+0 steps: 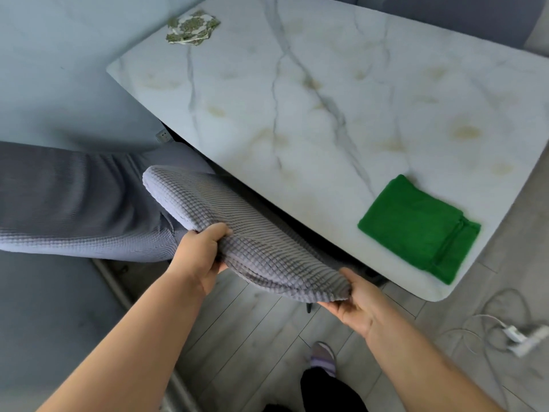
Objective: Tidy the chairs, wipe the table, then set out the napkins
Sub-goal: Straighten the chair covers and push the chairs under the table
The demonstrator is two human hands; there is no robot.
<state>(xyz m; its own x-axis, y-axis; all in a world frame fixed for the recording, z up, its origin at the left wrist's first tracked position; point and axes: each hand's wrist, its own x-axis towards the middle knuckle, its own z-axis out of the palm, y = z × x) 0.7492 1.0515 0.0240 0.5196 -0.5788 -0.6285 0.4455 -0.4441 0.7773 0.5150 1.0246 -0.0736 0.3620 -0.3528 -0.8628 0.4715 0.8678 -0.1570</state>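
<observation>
While both hands (198, 257) (353, 304) grip chair back (237, 230), top edge runs parallel to table (326, 99)

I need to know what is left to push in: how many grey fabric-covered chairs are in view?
2. One grey waffle-fabric covered chair sits at the marble table's near edge, gripped by the left hand and right hand. A second stands left of it. Others may be hidden.

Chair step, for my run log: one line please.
stage: tidying chairs | both hands on chair back | green cloth, napkins untouched
</observation>
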